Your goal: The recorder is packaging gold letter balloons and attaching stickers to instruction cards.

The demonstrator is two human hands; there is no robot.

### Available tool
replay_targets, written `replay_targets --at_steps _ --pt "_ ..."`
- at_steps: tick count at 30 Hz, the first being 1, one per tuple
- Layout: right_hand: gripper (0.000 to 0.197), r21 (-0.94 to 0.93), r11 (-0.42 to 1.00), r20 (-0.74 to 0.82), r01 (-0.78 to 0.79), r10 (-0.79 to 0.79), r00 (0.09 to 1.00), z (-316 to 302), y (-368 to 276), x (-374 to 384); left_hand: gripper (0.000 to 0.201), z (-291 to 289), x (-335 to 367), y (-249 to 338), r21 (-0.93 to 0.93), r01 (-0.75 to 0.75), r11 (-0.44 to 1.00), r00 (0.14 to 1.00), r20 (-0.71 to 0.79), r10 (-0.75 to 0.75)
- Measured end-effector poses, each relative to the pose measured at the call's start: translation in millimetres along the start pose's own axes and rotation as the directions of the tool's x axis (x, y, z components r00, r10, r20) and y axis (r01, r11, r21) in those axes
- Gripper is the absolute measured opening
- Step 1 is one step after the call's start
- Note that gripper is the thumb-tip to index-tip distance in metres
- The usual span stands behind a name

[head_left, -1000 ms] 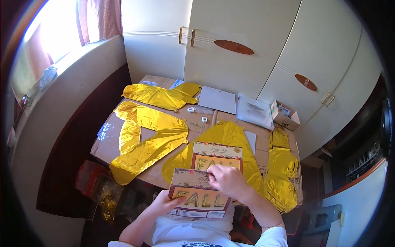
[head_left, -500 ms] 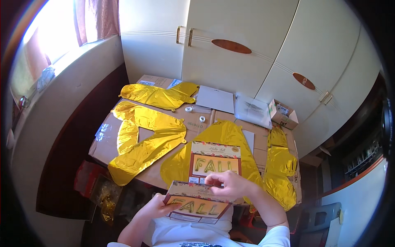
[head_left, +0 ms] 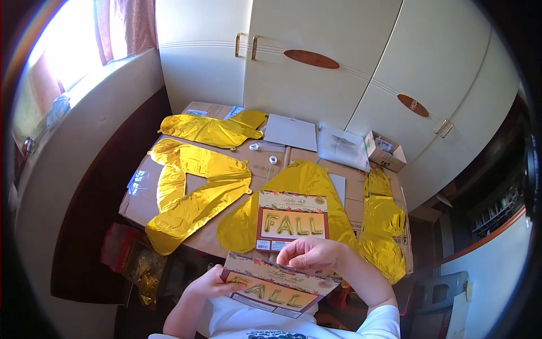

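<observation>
Where the left hand (head_left: 213,282) is gripping: flat orange-and-cream card packet (head_left: 276,289), left edge, before a white shirt (head_left: 243,323).
Right hand (head_left: 307,252): is curling at packet's top edge, pinch unclear.
Top edge: seemingly being worked, next calling for steadiness.

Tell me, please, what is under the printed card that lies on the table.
The printed card lies on a flat gold foil balloon, which shows beyond its top edge and both sides; whatever is directly beneath the card is covered.

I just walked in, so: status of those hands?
Left hand gripping printed package. Right hand at its top edge. Second package beyond, atop gold foil balloon.
</observation>
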State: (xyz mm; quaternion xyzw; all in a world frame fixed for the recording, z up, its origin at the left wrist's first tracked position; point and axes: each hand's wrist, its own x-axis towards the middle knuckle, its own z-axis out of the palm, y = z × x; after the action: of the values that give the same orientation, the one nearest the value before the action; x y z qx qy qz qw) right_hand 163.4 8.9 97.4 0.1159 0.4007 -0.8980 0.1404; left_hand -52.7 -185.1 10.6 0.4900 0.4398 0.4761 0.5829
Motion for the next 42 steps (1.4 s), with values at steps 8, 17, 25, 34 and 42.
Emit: replay_targets --at_steps 8,17,25,34,42 --pt "0.028 -0.018 0.982 0.004 0.187 -0.187 0.982 1 21 12 0.033 0 -1 3 -0.112 0.031 0.993 0.999 0.034 -0.027" --pt "0.029 -0.089 0.967 -0.052 0.241 -0.246 0.968 -2 30 35 0.034 0 -5 -2 -0.285 0.002 0.958 0.999 -0.031 -0.011" --pt "0.018 0.048 0.974 -0.296 0.22 -0.196 0.935 -19 47 56 0.031 6 -11 0 -0.347 -0.058 0.936 0.98 -0.197 -0.012" --pt "0.026 -0.162 0.859 -0.506 0.486 -0.495 0.707 -16 16 31 0.021 3 -38 84 0.96 -0.177 -0.217 0.589 0.28 0.758" --pt "0.022 -0.081 0.749 -0.627 0.658 -0.551 0.55 2 14 44 0.022 -18 -56 76 0.913 0.056 -0.403 0.583 0.298 0.756"
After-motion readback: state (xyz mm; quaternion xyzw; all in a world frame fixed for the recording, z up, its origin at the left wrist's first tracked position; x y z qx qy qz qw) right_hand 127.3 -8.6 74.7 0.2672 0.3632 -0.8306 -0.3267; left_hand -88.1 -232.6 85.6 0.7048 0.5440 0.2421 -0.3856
